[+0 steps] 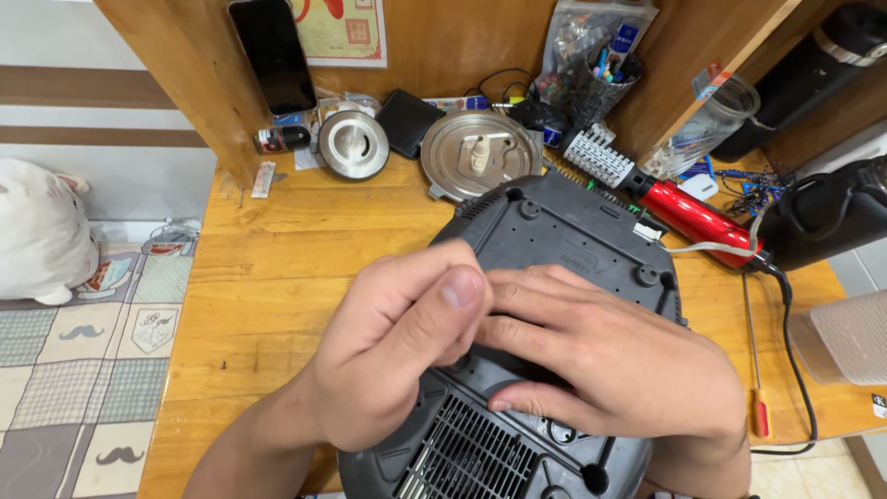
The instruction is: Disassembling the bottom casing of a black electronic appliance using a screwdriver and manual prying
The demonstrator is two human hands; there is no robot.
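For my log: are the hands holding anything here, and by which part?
Both the left hand and right hand rest together on the upturned black appliance base, at its middle; whether they pinch something small cannot be told.

head camera looks steeply down, close over desk (277, 268).

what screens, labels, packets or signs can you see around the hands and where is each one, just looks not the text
Black smartphone with a dark blank screen: leans upright on the wooden back panel, far left.
Red and cream framed certificate-like sheet: beside the phone, against the panel.
Small white strip label: flat on the wooden desk, left edge.
Clear plastic bag of small parts: upright at the back, centre right.
Both hands rest on the upturned black plastic appliance base.
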